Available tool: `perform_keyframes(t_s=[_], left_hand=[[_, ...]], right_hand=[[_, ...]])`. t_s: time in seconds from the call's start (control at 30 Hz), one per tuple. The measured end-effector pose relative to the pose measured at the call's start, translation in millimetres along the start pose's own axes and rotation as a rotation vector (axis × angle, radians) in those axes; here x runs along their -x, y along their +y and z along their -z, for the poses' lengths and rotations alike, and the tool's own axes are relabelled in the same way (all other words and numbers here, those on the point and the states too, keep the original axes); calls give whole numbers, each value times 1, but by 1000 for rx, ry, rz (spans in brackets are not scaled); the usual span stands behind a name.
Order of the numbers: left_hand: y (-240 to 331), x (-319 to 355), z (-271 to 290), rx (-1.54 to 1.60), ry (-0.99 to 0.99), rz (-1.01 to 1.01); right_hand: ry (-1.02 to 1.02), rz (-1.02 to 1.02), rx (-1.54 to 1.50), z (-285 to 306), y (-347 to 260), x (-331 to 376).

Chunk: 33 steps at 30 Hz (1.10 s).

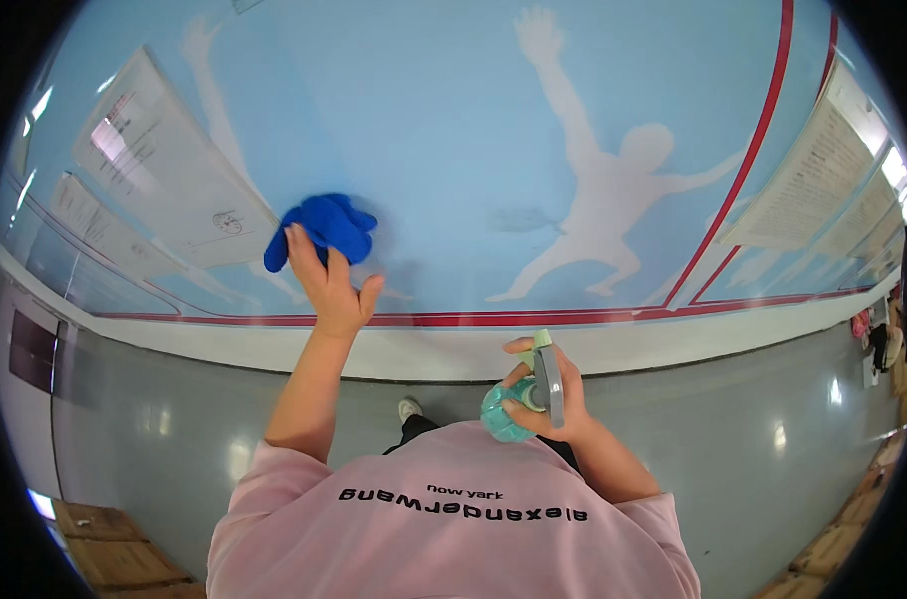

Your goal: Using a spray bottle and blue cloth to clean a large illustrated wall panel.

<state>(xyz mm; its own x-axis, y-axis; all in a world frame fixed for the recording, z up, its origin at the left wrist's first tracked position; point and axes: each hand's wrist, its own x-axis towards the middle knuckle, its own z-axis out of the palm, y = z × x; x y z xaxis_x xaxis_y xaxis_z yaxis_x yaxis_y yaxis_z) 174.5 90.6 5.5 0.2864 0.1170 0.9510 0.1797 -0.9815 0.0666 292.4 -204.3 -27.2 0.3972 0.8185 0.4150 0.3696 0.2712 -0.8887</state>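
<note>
A bunched blue cloth [331, 230] lies against the light blue wall panel [423, 130], beside the lower corner of a large posted sheet [164, 170]. My left hand [331, 292] holds this cloth to the panel, its fingers partly over the cloth and the thumb standing out to the right. Lower and to the right, in front of my body, my right hand [570, 399] grips a spray bottle [503, 414] with a clear teal body and a grey and pale green trigger head. A faint wet-looking smudge [526, 218] shows on the panel near a white figure's hip.
White silhouette figures [613, 200] and red stripes [533, 319] mark the panel. More posted sheets [813, 160] hang at the right. Grey floor [413, 389] runs below the wall. Cardboard boxes [114, 544] stand at the lower left, with others [843, 529] at the lower right.
</note>
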Motion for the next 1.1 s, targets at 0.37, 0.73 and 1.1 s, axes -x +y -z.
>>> perform_keyframes(t_s=[0.37,0.73,1.1], left_hand=[[70,-131,-41,-235,26,-295],[77,106,-113,-20,-704,-817],[106,-187,-68,-198,352,-556]], right_hand=[[105,-91,-1,25,1,18],[355,-84,-172,34,-21,57],[464,-142,-151,44,-28,69]])
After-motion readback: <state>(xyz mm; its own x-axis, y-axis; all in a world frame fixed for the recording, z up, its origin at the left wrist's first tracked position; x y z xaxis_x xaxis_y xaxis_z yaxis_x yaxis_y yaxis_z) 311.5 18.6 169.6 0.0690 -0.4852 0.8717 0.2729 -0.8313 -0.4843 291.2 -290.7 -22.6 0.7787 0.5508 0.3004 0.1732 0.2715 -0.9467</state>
